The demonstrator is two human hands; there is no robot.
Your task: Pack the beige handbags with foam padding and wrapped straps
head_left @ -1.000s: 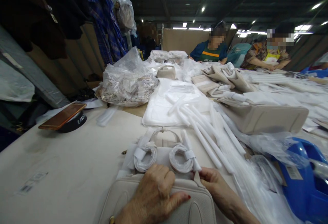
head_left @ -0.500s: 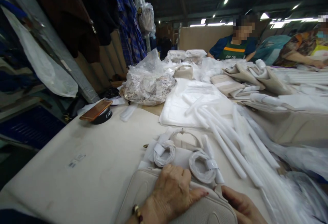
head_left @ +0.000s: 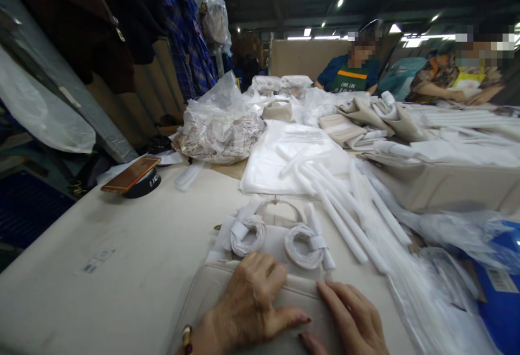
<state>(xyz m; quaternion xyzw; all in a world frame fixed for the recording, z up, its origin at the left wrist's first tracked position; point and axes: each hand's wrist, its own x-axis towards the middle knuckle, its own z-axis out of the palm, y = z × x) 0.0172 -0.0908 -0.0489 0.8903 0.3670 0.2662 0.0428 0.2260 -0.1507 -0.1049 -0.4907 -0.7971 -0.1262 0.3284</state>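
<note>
A beige leather handbag [head_left: 209,290] lies at the table's front edge, its lower part cut off by the frame. My left hand [head_left: 252,298] is curled over the bag's top edge, thumb stretched across the front panel. On the bag's right part, my right hand [head_left: 355,311] grips with bent fingers near the top edge and the thumb lower down. Just beyond the hands lie two white-wrapped strap coils, a left coil [head_left: 247,236] and a right coil [head_left: 303,248]. Behind them arches a beige handle [head_left: 280,215]; whether it belongs to the same bag I cannot tell.
White foam tubes [head_left: 345,225] and a stack of white sheets [head_left: 260,176] lie beyond. A phone [head_left: 132,175] rests on a black round object [head_left: 144,184] at left. Beige bag pieces [head_left: 447,187] fill the right. Two people work across the table; a blue box [head_left: 499,301] stands at right.
My right hand has moved from the bag's right corner inward onto its front, closer to my left hand. The left hand keeps its place on the bag. The view has shifted slightly right.
</note>
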